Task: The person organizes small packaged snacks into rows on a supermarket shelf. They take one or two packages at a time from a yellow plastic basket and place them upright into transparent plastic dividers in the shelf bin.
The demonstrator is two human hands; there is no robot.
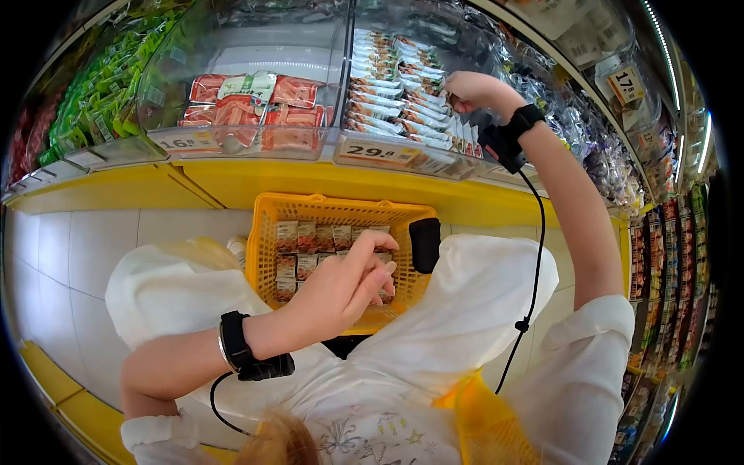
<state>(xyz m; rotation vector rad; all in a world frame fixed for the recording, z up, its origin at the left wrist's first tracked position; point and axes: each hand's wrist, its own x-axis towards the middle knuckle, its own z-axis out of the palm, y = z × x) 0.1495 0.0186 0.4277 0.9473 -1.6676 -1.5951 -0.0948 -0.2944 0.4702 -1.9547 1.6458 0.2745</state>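
My right hand (482, 91) reaches into a clear display bin, its fingers curled at the right end of the rows of white-and-orange snack packets (399, 97). What those fingers hold, if anything, is hidden behind the hand. Over a yellow plastic basket (266, 221) hovers my left hand (341, 287), fingers loosely bent and apart, with nothing visible in them. Small printed packets (306, 236) stand in rows inside the basket, partly covered by the left hand. The basket is on the floor between my knees.
Left of the snack bin, another bin has red-and-white packs (256, 105), then green packets (108, 97). Dark wrapped goods (573, 116) fill the right side. Clear dividers and a yellow shelf base (287, 180) edge the bins. A black cable (535, 263) hangs from my right wrist.
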